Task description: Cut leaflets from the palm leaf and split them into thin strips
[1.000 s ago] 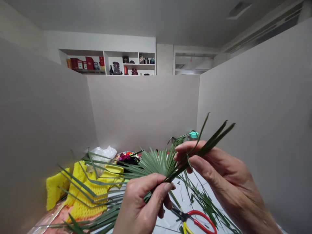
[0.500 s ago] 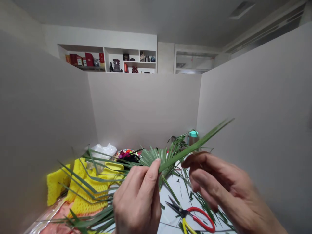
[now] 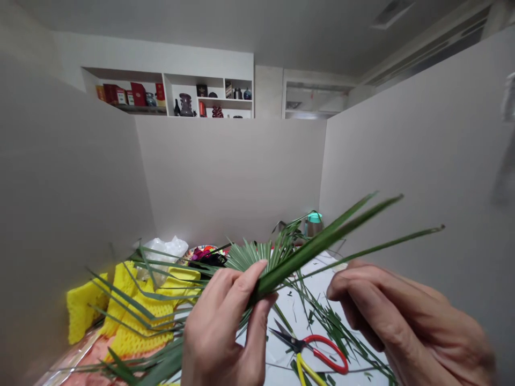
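My left hand (image 3: 229,327) is closed, its thumb and fingers pinching green palm leaf strips (image 3: 306,254) at their lower end. Their long free ends point up and to the right, and one narrow strip (image 3: 386,246) stands apart from the wider ones. Beside that narrow strip, my right hand (image 3: 406,316) has its fingers curled and pressed together; whether anything small is in them is hidden. Behind the strips spreads a pleated palm fan leaf (image 3: 249,254). Scissors (image 3: 300,346) with one red and one yellow handle lie on the white table between my hands, blades apart.
Cut leaf scraps (image 3: 333,321) litter the white table (image 3: 281,348). Yellow mesh foam (image 3: 140,311) and long leaf blades lie at the left, near a white plastic bag (image 3: 169,246). A teal-lidded container (image 3: 314,222) stands at the back. Grey panels (image 3: 229,171) enclose the table.
The held leaf has fanned into separate strips, with a narrow one now split off to the right. My right hand has moved right, and its fingers have drawn together.
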Motion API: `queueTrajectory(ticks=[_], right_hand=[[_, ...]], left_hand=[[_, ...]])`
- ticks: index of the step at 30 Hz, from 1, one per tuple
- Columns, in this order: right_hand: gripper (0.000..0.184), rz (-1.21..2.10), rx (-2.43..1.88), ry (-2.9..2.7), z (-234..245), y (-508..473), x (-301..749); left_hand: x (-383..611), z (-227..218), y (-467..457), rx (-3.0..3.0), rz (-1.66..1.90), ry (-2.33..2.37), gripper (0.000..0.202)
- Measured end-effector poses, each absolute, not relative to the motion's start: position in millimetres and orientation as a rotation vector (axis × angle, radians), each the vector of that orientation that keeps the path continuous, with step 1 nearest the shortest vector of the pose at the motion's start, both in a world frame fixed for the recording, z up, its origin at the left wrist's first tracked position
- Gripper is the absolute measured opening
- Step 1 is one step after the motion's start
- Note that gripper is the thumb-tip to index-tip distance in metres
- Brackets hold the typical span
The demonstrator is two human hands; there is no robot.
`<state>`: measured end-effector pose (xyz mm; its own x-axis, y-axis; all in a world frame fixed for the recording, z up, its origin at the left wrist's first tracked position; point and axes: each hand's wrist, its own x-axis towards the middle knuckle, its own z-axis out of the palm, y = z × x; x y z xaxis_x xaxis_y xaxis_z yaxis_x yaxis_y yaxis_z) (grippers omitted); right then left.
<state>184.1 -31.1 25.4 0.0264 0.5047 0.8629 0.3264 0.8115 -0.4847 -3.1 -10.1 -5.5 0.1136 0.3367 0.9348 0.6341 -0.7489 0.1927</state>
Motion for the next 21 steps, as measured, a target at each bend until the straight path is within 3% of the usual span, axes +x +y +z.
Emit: queueTrajectory(ticks=[8, 14, 21], right_hand=[[0.028, 0.275, -0.722, -1.54, 23.7, -32.5, 185.5], [0.025, 0.322, -0.698, -1.539, 22.5, -34.3, 184.9], [0.027, 0.207, -0.73, -1.692, 32.9, -31.9, 175.0]], left_hand=[[-7.2, 17.2, -15.9, -2.896, -2.123, -1.428, 0.009], [-2.6, 19.5, -18.3, -3.118, -2.4, -1.422, 0.014], [-1.5, 13.9, -20.0, -3.146, -2.466, -1.426, 0.019]])
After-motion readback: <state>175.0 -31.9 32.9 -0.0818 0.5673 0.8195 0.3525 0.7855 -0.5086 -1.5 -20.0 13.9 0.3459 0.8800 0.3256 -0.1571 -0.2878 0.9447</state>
